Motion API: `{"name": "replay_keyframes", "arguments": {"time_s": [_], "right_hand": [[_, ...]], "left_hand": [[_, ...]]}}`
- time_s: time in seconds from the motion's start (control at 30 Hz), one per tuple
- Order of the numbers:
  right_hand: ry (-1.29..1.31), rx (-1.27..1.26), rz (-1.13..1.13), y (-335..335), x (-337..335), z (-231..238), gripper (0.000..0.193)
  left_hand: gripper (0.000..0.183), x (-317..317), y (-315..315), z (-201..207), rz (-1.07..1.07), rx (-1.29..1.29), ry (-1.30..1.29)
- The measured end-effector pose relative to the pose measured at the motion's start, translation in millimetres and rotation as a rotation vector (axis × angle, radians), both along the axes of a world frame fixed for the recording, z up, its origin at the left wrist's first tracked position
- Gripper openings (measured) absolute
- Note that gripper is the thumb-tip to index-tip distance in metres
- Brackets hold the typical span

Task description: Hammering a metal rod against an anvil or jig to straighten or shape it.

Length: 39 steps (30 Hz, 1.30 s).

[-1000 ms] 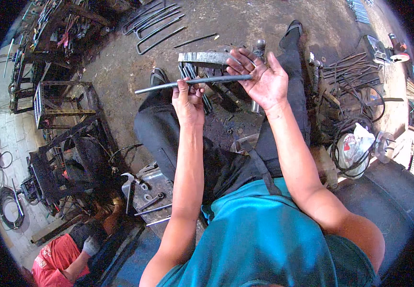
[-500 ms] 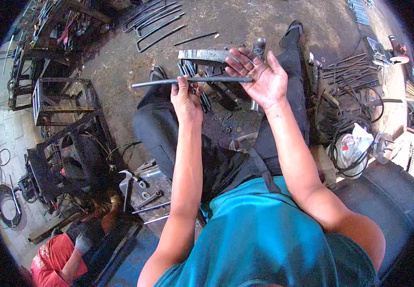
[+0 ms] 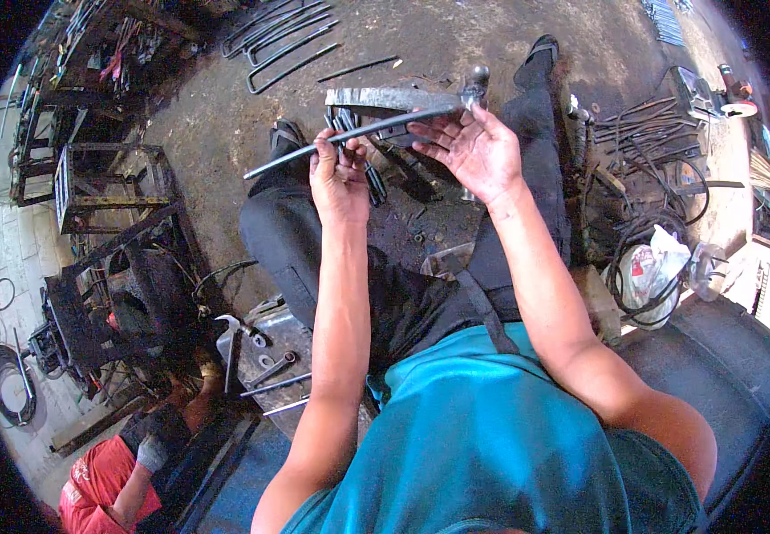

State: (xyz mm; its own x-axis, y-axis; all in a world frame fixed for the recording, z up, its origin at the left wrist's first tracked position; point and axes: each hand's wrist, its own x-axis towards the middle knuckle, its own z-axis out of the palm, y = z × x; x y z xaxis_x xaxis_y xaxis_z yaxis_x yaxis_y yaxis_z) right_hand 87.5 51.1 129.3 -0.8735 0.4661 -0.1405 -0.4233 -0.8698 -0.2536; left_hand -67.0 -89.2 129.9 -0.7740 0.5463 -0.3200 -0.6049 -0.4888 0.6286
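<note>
A straight dark metal rod (image 3: 385, 127) is pinched near its left half by my left hand (image 3: 340, 185), thumb on the near side. The rod slants, its right end higher and farther away. My right hand (image 3: 483, 156) is open, palm up and fingers spread, just below the rod's right end; whether they touch, I cannot tell. Behind the rod lies a thick, pale-edged metal block (image 3: 376, 97). A hammer's head (image 3: 474, 82) shows past my right fingertips, most of its handle hidden by the hand. Several dark rods (image 3: 374, 184) lie beneath, between my legs.
Bent U-shaped rods (image 3: 291, 44) and one straight rod (image 3: 358, 68) lie on the far floor. To the left are a metal frame (image 3: 118, 203), a claw hammer (image 3: 233, 343) and a wrench (image 3: 278, 367). A co-worker in red (image 3: 105, 481) is lower left. Cables and a plastic bag (image 3: 654, 271) sit right.
The rod has tipped from nearly level to a slant, its right end rising and its left end dropping. My right hand no longer lies behind that end and has shifted slightly down and left.
</note>
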Motion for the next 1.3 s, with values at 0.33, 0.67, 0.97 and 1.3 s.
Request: {"name": "replay_keyframes", "arguments": {"time_s": [0.33,0.67,0.97,1.3], "right_hand": [[-0.396,0.25,-0.176,-5.8,3.6,16.3,0.022],[-0.444,0.305,-0.177,-3.8,6.9,22.1,0.021],[-0.522,0.476,-0.205,-0.7,3.8,21.6,0.008],[-0.673,0.513,-0.06,5.5,9.2,13.2,0.01]], "left_hand": [[0.035,-2.2,-3.6,1.9,-0.045,0.051,0.044],[0.032,-3.0,-4.7,4.6,-0.08,0.067,0.132],[0.029,-3.2,-4.5,7.9,-0.054,0.048,0.16],[0.028,-4.0,-5.8,9.6,-0.074,0.039,0.217]]}}
